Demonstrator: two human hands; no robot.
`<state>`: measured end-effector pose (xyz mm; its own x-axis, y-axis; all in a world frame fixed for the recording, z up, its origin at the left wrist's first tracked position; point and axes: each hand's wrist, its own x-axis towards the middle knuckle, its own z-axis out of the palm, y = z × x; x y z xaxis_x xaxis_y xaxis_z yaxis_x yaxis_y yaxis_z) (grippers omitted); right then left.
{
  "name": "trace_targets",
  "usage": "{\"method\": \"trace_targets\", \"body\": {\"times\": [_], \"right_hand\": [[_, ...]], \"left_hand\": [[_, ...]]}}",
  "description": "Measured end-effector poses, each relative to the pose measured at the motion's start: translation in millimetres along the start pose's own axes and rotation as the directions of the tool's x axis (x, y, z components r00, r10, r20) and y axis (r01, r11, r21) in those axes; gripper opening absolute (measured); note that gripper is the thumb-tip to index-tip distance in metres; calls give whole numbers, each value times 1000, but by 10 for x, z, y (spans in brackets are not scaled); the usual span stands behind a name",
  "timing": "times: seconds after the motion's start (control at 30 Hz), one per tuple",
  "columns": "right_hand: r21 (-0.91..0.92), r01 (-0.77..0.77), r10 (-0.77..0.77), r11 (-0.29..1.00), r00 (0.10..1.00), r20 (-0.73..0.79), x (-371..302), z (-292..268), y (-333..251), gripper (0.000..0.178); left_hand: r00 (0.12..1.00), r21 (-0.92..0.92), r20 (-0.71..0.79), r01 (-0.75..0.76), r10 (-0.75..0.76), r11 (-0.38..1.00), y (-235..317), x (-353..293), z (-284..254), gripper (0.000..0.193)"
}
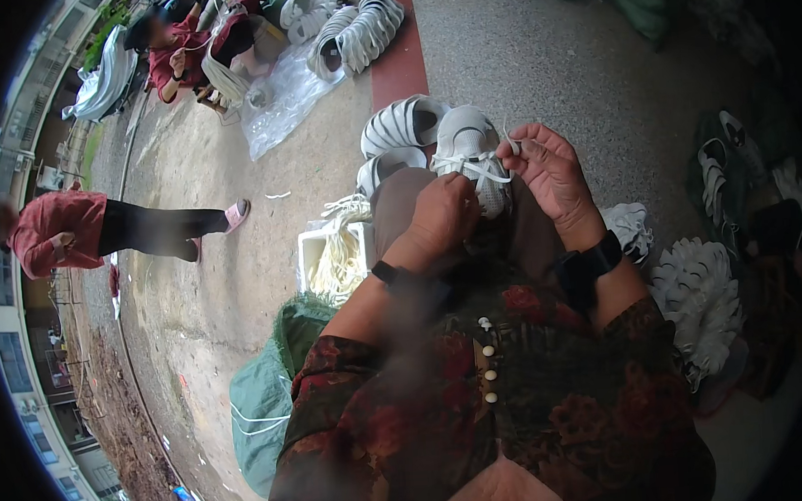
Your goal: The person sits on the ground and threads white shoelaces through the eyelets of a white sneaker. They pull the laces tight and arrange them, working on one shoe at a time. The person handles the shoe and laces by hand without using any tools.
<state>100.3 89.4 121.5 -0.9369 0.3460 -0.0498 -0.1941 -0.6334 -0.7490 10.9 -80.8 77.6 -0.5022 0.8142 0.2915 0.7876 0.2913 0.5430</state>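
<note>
A light grey sneaker [466,138] rests on my lap between my knees, its toe pointing away from me. A white shoelace [478,167] runs across its upper. My right hand [549,172] is raised just right of the shoe, thumb and forefinger pinching a thin white length of lace. Against the shoe's left side, my left hand [446,210] is closed with its fingers curled under. Whatever it grips is hidden from view.
Nested shoe uppers [399,128] stand beyond my left knee. A white box of laces [338,261] and a green sack [263,430] are at my left. More white uppers [696,298] lie at right. One person [60,234] stands at left; another [182,58] sits farther off.
</note>
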Motion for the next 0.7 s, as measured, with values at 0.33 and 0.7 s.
{"method": "trace_targets", "body": {"times": [0.33, 0.7], "right_hand": [[-213, -84, 76, 973, 996, -47, 213, -127, 452, 19], [-162, -209, 206, 964, 978, -32, 193, -266, 507, 7]], "left_hand": [[991, -199, -133, -10, -17, 980, -8, 244, -254, 5], [904, -726, 68, 336, -423, 600, -1, 268, -137, 7]]}}
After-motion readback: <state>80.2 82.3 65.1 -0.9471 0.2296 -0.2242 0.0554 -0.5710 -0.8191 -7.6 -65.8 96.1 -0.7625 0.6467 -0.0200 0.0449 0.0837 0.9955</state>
